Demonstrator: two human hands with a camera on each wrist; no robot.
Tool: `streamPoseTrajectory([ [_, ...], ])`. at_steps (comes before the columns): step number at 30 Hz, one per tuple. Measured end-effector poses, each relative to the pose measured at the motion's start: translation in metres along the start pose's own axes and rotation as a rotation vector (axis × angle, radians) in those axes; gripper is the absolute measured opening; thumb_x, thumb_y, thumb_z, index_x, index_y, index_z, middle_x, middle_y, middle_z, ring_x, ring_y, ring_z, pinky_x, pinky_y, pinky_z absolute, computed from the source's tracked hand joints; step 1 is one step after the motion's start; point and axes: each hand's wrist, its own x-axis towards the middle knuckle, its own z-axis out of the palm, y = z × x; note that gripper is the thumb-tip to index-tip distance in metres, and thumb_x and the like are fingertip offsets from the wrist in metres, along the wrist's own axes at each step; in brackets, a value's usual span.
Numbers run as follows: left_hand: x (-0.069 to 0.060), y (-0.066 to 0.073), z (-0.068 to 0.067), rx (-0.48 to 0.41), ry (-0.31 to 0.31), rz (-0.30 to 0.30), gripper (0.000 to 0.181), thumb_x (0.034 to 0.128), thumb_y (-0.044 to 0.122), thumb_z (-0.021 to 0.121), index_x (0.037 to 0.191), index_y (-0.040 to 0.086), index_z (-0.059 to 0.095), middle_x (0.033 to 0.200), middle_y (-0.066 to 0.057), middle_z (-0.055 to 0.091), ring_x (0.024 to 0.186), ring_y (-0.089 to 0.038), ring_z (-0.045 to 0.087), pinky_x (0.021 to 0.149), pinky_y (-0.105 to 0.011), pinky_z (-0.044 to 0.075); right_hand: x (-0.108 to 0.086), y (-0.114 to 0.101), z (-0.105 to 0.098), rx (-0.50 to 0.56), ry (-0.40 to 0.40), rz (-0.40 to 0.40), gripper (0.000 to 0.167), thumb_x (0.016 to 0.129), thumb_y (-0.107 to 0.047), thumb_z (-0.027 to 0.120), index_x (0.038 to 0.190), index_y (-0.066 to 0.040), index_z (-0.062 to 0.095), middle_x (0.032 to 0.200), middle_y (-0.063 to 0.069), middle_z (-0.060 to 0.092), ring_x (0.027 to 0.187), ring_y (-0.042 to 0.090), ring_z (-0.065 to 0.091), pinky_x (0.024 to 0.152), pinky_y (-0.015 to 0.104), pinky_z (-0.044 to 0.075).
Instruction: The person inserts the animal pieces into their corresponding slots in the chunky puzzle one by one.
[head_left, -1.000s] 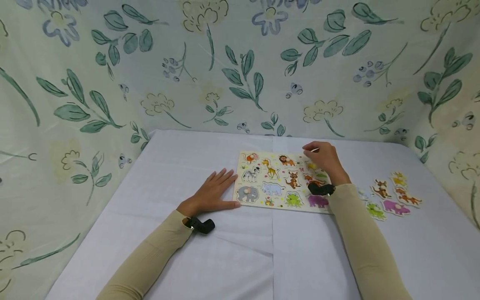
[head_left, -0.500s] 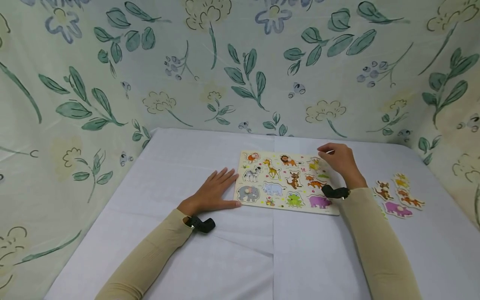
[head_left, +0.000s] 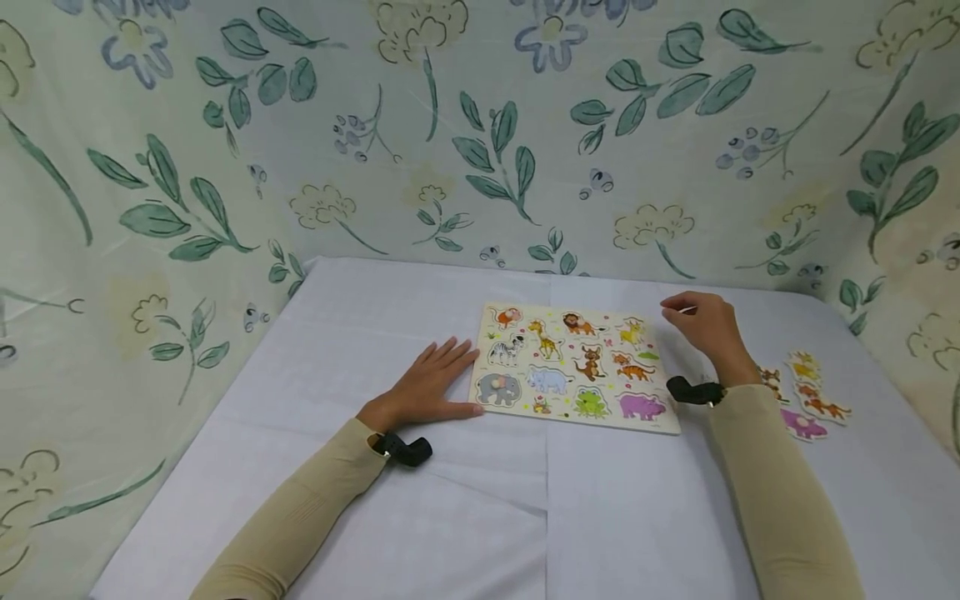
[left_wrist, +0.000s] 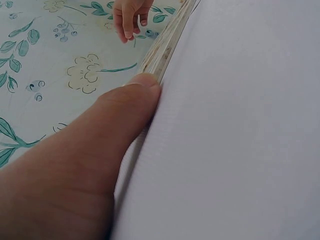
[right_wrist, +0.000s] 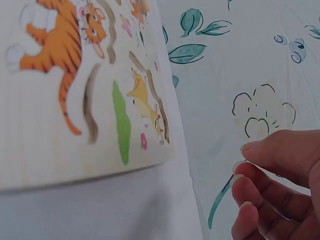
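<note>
The cream board (head_left: 561,402) is printed with multicoloured animals (head_left: 589,363). Behind it, the backdrop (head_left: 420,167) is patterned with green leaves (head_left: 504,127); to its right, a hippo piece (head_left: 806,426) is coloured purple.

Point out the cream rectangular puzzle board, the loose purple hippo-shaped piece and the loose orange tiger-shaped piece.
Cream rectangular puzzle board (head_left: 567,357): head view, bare surface near centre.
Loose purple hippo-shaped piece (head_left: 805,426): head view, visible body.
Loose orange tiger-shaped piece (head_left: 822,404): head view, mid-body.
</note>
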Motion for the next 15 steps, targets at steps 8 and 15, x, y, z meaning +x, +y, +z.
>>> streamPoseTrajectory([
  [8, 0.002, 0.001, 0.001, 0.011, -0.005, -0.001, 0.098, 0.081, 0.078, 0.046, 0.155, 0.018, 0.023, 0.16, -0.003, 0.018, 0.148, -0.024, 0.007, 0.118, -0.047, 0.006, -0.005, 0.018, -0.01, -0.04, 0.008, 0.025, 0.03, 0.097, -0.018, 0.058, 0.12, 0.001, 0.062, 0.116, 0.024, 0.059, 0.101, 0.037, 0.051, 0.082, 0.05, 0.049],
  [15, 0.002, 0.0, 0.002, 0.01, -0.005, -0.007, 0.098, 0.0806, 0.078, 0.047, 0.155, 0.018, 0.023, 0.161, -0.003, 0.017, 0.148, -0.024, 0.006, 0.119, -0.047, 0.005, -0.011, 0.026, -0.017, -0.054, 0.012, 0.022, 0.029, 0.097, -0.018, 0.057, 0.119, 0.001, 0.062, 0.114, 0.024, 0.059, 0.101, 0.037, 0.051, 0.08, 0.049, 0.049],
])
